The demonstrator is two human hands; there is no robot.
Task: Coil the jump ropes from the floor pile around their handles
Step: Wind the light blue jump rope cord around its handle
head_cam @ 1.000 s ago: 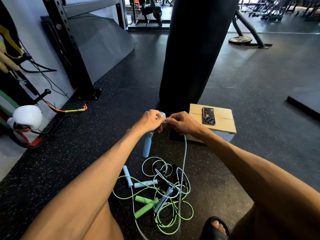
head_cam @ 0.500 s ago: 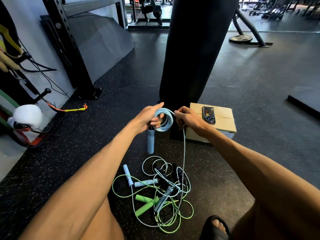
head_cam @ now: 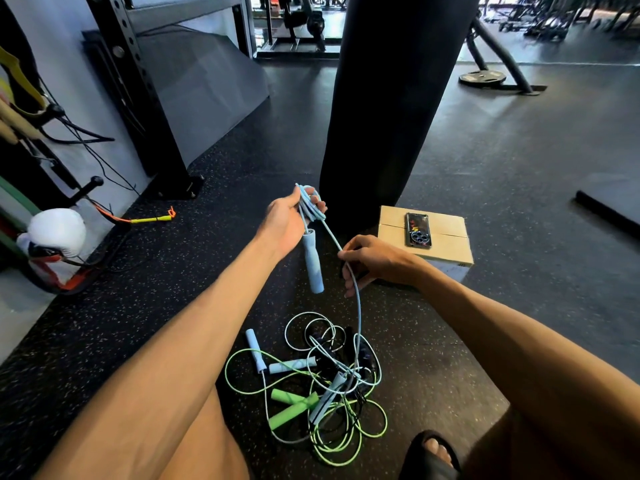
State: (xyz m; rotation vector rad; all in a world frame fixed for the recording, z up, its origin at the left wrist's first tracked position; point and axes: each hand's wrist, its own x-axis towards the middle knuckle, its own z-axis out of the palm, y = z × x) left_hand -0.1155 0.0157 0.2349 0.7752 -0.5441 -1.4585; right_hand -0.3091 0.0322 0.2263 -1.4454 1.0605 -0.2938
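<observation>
A: Where is the light blue jump rope (head_cam: 332, 237)?

B: Mostly in the air. The left hand (head_cam: 284, 223) is raised in front of the black punching bag (head_cam: 391, 98), its fingers (head_cam: 320, 204) curled round a few small loops (head_cam: 309, 206) of the cord. The blue foam handle (head_cam: 313, 261) hangs down below the palm.

A: And the right hand (head_cam: 377, 261)?

B: Lower, near the cardboard box (head_cam: 446, 251). Its fingers (head_cam: 358, 243) pinch the same cord, which runs straight from the loops to that hand, then drops to the floor pile (head_cam: 322, 375).

A: What is in the pile?

B: A tangle on the speckled rubber floor (head_cam: 138, 323), between the person's legs. There is green cord with two green handles (head_cam: 294, 407) crossing each other, pale blue handles (head_cam: 255, 351), a grey one and some dark rope beneath. I cannot tell which handle the held cord ends at.

A: Anything else?

B: A phone (head_cam: 419, 230) lies back-up on the box, a white boxing glove (head_cam: 57, 233) sits far left by the wall, and a black sandal (head_cam: 433, 459) shows at the bottom edge.
</observation>
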